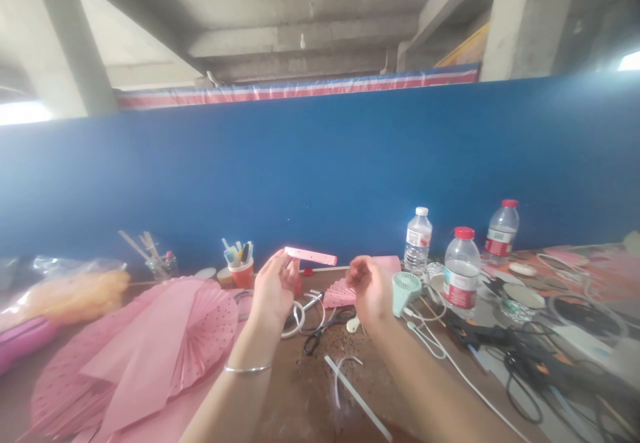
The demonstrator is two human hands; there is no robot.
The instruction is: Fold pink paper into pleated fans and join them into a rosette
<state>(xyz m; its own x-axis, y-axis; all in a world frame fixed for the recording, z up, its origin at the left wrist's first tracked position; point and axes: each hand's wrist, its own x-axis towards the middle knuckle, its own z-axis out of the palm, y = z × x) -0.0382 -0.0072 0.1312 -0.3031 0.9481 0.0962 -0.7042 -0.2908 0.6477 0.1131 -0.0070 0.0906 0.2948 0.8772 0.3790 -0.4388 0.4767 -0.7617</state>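
A narrow strip of folded pink paper (pixel 311 255) with small dark specks is pinched at its left end by my left hand (pixel 275 286). The strip is raised above the table, and its other end points toward my right hand (pixel 371 289). My right hand's fingers curl inward, apart from the strip; whatever they may hold cannot be made out. Between and below the hands lies a small pleated pink paper fan (pixel 340 293). Black-handled scissors (pixel 314 341) rest on the brown table (pixel 300 403), among dark scraps.
Large pleated pink paper (pixel 135 349) covers the left side. A red cup of pens (pixel 243 273) stands behind. To the right are a mint handheld fan (pixel 406 288), bottles (pixel 461 276) and tangled cables (pixel 530 356). A blue partition (pixel 300 169) rises at the back.
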